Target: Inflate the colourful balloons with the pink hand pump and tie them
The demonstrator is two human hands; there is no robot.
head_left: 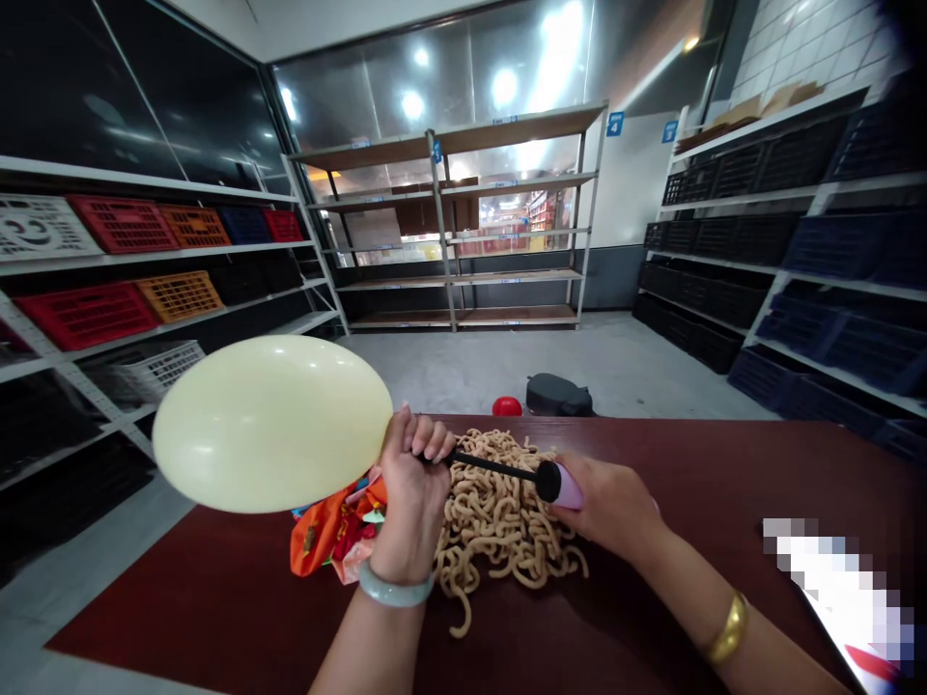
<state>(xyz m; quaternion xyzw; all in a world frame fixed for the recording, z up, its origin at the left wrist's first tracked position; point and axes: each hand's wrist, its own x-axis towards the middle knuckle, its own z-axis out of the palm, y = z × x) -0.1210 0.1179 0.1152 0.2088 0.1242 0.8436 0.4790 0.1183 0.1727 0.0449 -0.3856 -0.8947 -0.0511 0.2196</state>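
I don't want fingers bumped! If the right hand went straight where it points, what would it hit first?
Probably the left hand, at the other end of the black rod; the curly tan pieces seem to lie lower, but depth is unclear.

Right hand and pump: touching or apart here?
Touching. The head view shows the right hand wrapped around the lilac body of the pump.
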